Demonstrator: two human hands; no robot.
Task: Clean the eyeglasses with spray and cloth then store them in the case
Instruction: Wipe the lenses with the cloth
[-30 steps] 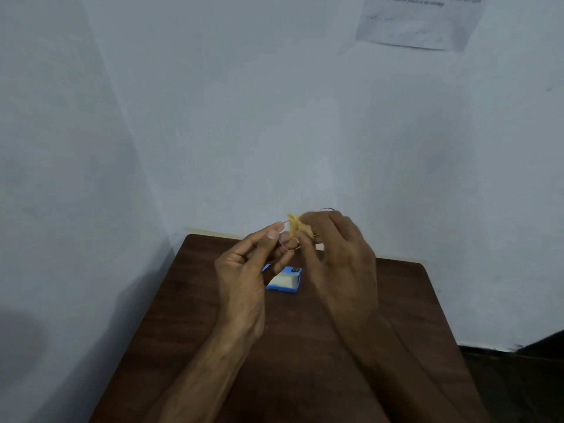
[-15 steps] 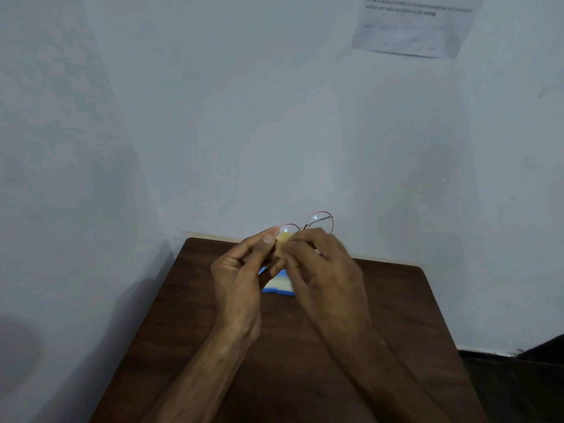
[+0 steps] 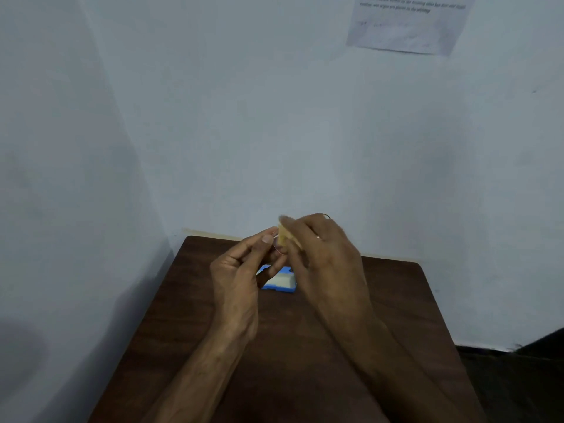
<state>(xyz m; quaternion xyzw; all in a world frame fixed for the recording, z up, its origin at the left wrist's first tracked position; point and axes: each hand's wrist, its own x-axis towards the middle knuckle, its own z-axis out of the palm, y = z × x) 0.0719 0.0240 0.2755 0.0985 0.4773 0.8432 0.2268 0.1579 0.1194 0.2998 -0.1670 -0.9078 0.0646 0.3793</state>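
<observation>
1. Two hands raised over one dark wooden table [image 3: 381, 315], set in a corner between pale walls.
2. Left hand [image 3: 241, 279]: fingertips pinched on the thin rim of one pair of eyeglasses [image 3: 279, 250], held up in the air above the far part of the table.
3. Right hand [image 3: 326, 264]: fingers closed around one yellow cloth [image 3: 285, 235], pressed against the lens nearest the left hand.
4. One blue case [image 3: 279, 282] lying open on the table under the hands, pale lining showing.
5. One sheet of paper [image 3: 409, 22] stuck on the wall, top right.
6. Only one lens outline faintly visible; the rest of the eyeglasses mostly hidden behind the right hand, apart from a thin bit of frame peeking over the knuckles.
7. Cloth blurred, most of it covered by the fingers.
8. Case partly blocked by both hands, edges cut off from sight.
9. Print on the paper too small and blurred to read; upper edge cropped.
10. Near table edge and both forearms cut off at the bottom.
</observation>
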